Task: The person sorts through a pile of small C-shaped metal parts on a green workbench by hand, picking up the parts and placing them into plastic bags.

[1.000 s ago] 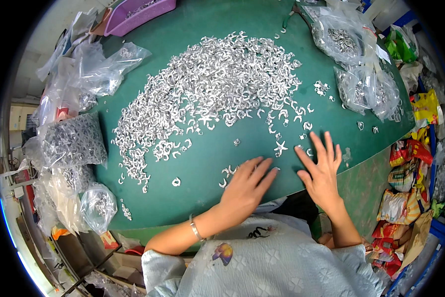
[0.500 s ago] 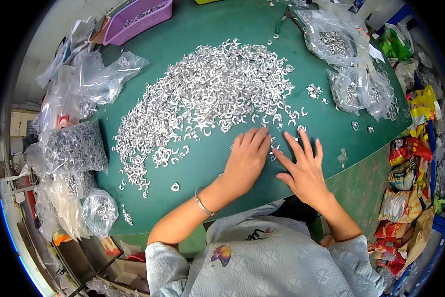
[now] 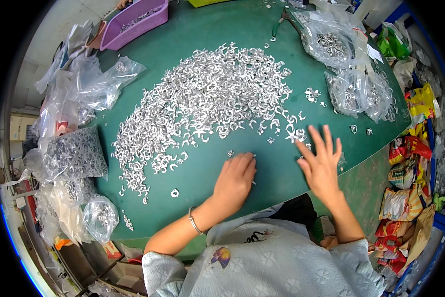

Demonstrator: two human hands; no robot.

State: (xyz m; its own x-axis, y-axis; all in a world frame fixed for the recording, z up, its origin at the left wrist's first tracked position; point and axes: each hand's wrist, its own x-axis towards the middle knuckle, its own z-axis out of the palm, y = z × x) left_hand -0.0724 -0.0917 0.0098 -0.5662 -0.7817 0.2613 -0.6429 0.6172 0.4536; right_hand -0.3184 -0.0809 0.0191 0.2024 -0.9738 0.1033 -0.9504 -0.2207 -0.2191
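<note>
A broad heap of small silver horseshoe-shaped metal pieces [image 3: 222, 89] covers the middle of the green table [image 3: 262, 203]. In front of the heap, my left hand [image 3: 235, 180] rests with its fingers curled and pressed together. Bits of silver metal show at its fingertips and beside the thumb; the rest of its grip is hidden. To the right, my right hand [image 3: 322, 163] has its fingers spread, low over the table. Its index finger is beside a small cluster of the silver pieces [image 3: 296, 134]. A single ring-like piece [image 3: 174, 193] lies left of my left forearm.
Clear bags of metal parts [image 3: 74, 153] line the left edge. More filled bags [image 3: 331, 47] lie at the right, near green-handled pliers [image 3: 282, 22]. A purple bin [image 3: 135, 24] stands at the far left. Colourful packages [image 3: 403, 183] fill a shelf beyond the right edge.
My hands have moved apart: the left came back toward me and leftward, the right shifted rightward. Several silver pieces now sit by the right index finger, at the heap's right front.
</note>
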